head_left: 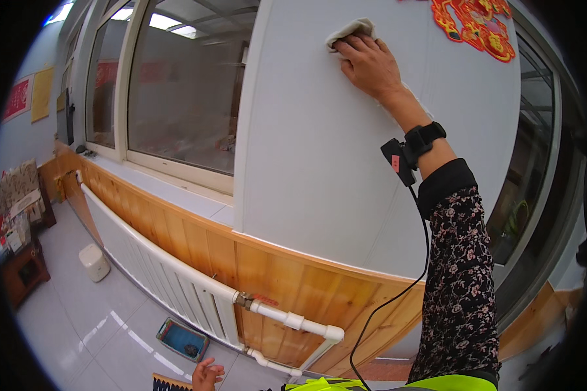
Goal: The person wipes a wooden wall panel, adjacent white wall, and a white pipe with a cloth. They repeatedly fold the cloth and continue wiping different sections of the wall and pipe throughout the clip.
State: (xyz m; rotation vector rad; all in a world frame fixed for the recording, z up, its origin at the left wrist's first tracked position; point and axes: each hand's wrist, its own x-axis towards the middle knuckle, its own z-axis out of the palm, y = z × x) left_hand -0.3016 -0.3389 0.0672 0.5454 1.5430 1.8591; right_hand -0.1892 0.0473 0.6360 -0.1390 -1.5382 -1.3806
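A pale, crumpled cloth (pixel 350 30) lay pressed flat against the white wall panel (pixel 306 163), high up near the top of the view. The right hand (pixel 370 64) covered its lower right part, fingers spread over the fabric and pushing it onto the panel, so the hand was clamped on the cloth against the wall rather than curled round it. The arm reached up from the lower edge in a dark flowered sleeve (pixel 460 287), with a black wrist strap (pixel 424 138) and a small black device (pixel 398 161) beside it, from which a thin black cable (pixel 398 296) hung down.

Just right of the hand, a red and gold paper ornament (pixel 476 23) was stuck to the same panel. Below the panel ran a band of honey-coloured wood panelling (pixel 267 260), and in front of that a long white radiator (pixel 169 277) with white pipes (pixel 293 320) bending down at its near end. To the left of the panel stood a white-framed window (pixel 176 85) with a broad sill.

The left hand (pixel 207 376) showed only at the bottom edge, well apart from the cloth, its fingers loosely spread and holding nothing. Near it on the grey tiled floor (pixel 78 326) lay a shallow blue tray (pixel 182 339), and farther off a small white appliance (pixel 94 262) stood by the radiator.
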